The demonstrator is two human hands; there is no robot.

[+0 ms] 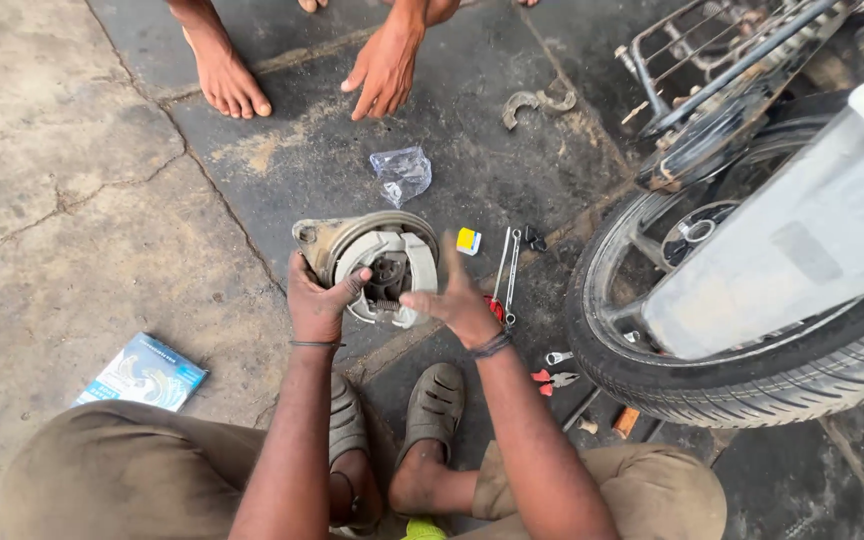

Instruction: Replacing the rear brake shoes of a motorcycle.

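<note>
A flat blue-and-white box (143,371) lies on the pale cracked concrete floor (52,150) near its left edge, beside the person's knee. A small yellow-and-white packet (468,241) sits on the darker oil-stained patch, just right of the brake plate (372,262), and a crumpled clear plastic wrapper (401,173) lies just beyond it. The round, dull metal brake plate with its curved pale shoes stands tilted on the floor between the hands. The left hand (315,301) grasps its left rim, thumb hooked over. The right hand (459,299) is released, fingers spread beside the right rim. Slim wrenches (508,264) lie near a ribbed rubber tyre (752,385). Another person's hand (384,70) hangs above
</note>
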